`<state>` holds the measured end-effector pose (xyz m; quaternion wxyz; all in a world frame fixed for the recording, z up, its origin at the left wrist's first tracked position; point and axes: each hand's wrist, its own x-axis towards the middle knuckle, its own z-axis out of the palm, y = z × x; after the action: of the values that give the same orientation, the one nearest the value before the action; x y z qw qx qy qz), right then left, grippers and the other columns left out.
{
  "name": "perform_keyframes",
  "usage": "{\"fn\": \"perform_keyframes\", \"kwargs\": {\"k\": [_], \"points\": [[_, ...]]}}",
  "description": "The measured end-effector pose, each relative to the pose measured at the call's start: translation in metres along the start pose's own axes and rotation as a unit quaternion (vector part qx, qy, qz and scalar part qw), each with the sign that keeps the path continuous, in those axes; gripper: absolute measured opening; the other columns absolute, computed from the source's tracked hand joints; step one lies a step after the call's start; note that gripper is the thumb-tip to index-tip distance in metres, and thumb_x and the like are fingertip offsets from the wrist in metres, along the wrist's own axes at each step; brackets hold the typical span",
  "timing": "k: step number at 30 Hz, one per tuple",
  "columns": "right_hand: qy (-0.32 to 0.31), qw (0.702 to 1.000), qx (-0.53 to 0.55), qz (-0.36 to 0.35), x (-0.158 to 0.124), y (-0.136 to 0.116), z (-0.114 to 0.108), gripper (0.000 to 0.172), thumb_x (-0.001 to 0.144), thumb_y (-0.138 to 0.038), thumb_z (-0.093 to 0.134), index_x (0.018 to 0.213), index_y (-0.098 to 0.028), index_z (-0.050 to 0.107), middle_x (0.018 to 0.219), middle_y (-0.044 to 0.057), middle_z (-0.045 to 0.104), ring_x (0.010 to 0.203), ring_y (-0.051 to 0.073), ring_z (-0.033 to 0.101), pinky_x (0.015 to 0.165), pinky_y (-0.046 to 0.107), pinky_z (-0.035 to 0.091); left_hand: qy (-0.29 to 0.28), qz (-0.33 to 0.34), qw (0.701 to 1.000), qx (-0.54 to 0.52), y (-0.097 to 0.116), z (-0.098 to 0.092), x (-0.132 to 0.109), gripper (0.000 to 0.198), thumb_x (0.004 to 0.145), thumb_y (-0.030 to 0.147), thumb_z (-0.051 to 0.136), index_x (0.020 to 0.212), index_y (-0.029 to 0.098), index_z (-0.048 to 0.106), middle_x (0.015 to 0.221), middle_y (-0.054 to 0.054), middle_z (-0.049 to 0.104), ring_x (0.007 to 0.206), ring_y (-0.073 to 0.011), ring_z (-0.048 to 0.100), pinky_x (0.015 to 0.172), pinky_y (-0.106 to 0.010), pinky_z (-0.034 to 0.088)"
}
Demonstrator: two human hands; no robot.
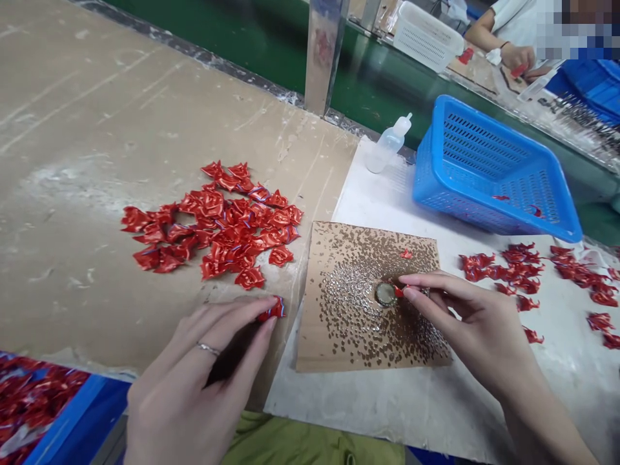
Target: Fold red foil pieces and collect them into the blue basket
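My left hand (208, 368), with a ring on one finger, pinches a red fabric piece with a blue-and-white edge (276, 308) just below a pile of similar red pieces (237, 226). Between the thumb and forefinger of my right hand (465, 316) is a small red piece (399, 292). It is close beside a small round cap (386, 294), and I cannot tell if they touch. The cap lies on a cardboard sheet (310, 349) spotted with shiny wet drops. Another small red scrap (405, 254) lies on the cardboard's upper part.
A translucent squeeze bottle (387, 147) and a blue plastic basket (484, 200) stand behind the cardboard. Groups of red pieces (523, 268) lie at right. A blue bin (82, 413) of red pieces is at lower left. Across a divider, a co-worker's hand (518, 58) holds something red near a white basket (426, 39).
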<state>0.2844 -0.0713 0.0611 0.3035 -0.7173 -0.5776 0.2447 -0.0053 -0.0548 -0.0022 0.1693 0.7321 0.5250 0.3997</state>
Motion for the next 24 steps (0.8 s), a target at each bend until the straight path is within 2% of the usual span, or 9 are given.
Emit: {"fn": "perform_keyframes", "kwargs": {"k": [3, 8, 12, 17, 20, 22, 24], "points": [[0.008, 1.0, -0.021, -0.017, 0.0, -0.004, 0.004, 0.016, 0.09, -0.028, 0.072, 0.096, -0.028, 0.087, 0.083, 0.003, 0.081, 0.053, 0.015, 0.058, 0.052, 0.03, 0.05, -0.004, -0.004, 1.0, -0.012, 0.003, 0.0, -0.001, 0.027, 0.096, 0.012, 0.069, 0.117, 0.029, 0.073, 0.107, 0.003, 0.075, 0.093, -0.015, 0.071, 0.096, -0.031, 0.056], [-0.01, 0.998, -0.052, -0.044, -0.001, -0.004, 0.009, 0.016, 0.093, -0.026, 0.07, 0.096, -0.027, 0.086, 0.091, 0.005, 0.083, 0.058, 0.017, 0.062, 0.053, 0.03, 0.049, -0.007, -0.017, 0.999, -0.03, 0.006, 0.001, -0.003, 0.03, 0.097, 0.012, 0.07, 0.122, 0.028, 0.073, 0.11, 0.002, 0.074, 0.097, -0.0143, 0.069, 0.099, -0.031, 0.053], [-0.007, 0.998, -0.044, -0.042, 0.0, -0.006, 0.009, 0.017, 0.092, -0.027, 0.07, 0.095, -0.027, 0.086, 0.089, 0.004, 0.082, 0.056, 0.016, 0.06, 0.053, 0.03, 0.05, -0.007, -0.031, 0.999, -0.038, 0.01, 0.001, -0.003, 0.027, 0.098, 0.016, 0.07, 0.121, 0.03, 0.073, 0.111, 0.003, 0.074, 0.097, -0.0141, 0.07, 0.098, -0.03, 0.054], [0.018, 0.999, 0.021, 0.034, -0.004, -0.005, 0.002, 0.015, 0.088, -0.033, 0.075, 0.095, -0.03, 0.088, 0.068, 0.001, 0.074, 0.051, 0.017, 0.057, 0.047, 0.029, 0.046, 0.002, -0.048, 0.997, -0.062, 0.022, 0.004, -0.001, 0.025, 0.098, 0.019, 0.071, 0.119, 0.032, 0.074, 0.109, 0.006, 0.076, 0.093, -0.0114, 0.072, 0.095, -0.025, 0.058], [0.012, 0.993, 0.081, 0.085, -0.009, 0.001, -0.002, 0.015, 0.087, -0.039, 0.081, 0.097, -0.032, 0.088, 0.078, 0.003, 0.079, 0.058, 0.018, 0.065, 0.046, 0.027, 0.048, -0.014, -0.039, 0.995, -0.086, 0.032, 0.009, 0.001, 0.025, 0.098, 0.02, 0.071, 0.119, 0.032, 0.073, 0.111, 0.006, 0.077, 0.091, -0.0098, 0.074, 0.094, -0.021, 0.061], [0.001, 0.986, 0.128, 0.11, -0.012, 0.005, -0.004, 0.016, 0.087, -0.042, 0.084, 0.099, -0.033, 0.088, 0.086, 0.004, 0.081, 0.067, 0.019, 0.071, 0.052, 0.025, 0.055, -0.026, -0.036, 0.994, -0.099, 0.04, 0.013, 0.003, 0.024, 0.098, 0.019, 0.07, 0.118, 0.032, 0.073, 0.109, 0.007, 0.078, 0.088, -0.0088, 0.075, 0.091, -0.019, 0.063], [-0.013, 0.976, 0.177, 0.127, -0.015, 0.007, -0.005, 0.016, 0.087, -0.042, 0.087, 0.101, -0.034, 0.087, 0.085, 0.003, 0.081, 0.072, 0.017, 0.073, 0.059, 0.022, 0.059, -0.039, -0.032, 0.992, -0.118, 0.048, 0.018, 0.004, 0.024, 0.098, 0.017, 0.07, 0.117, 0.032, 0.071, 0.106, 0.007, 0.08, 0.084, -0.0082, 0.076, 0.087, -0.018, 0.065]]}}
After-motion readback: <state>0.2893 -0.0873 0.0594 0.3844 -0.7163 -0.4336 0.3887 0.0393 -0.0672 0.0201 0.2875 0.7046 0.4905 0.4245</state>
